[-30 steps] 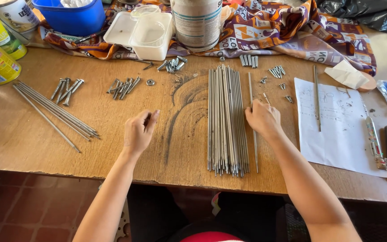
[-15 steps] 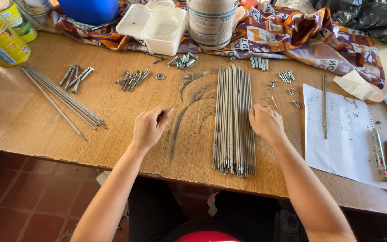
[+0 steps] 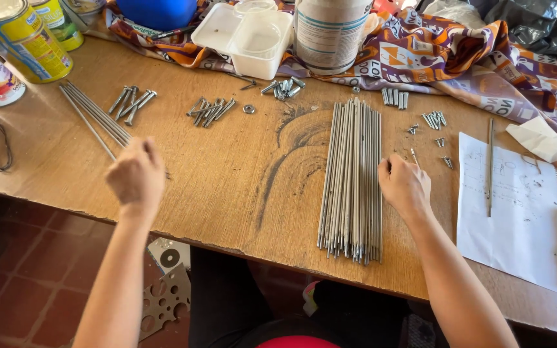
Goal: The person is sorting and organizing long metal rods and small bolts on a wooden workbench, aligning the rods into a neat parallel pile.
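Observation:
A wide bundle of thin grey metal rods lies lengthwise on the wooden table. My right hand rests at the bundle's right edge, fingers curled, thumb against the outermost rods; whether it grips one is hidden. My left hand hovers blurred over the table's left part, fingers curled in a loose fist, nothing seen in it. It is just below a smaller, slanted group of long rods.
Paint cans stand back left, with a white plastic box, a large tin and patterned cloth behind. Bolts and screws lie scattered. A paper sheet bearing one rod lies right.
My left hand has swung left from the table's middle toward the slanted rods and closed. My right hand has stayed by the bundle's right edge. The view has shifted.

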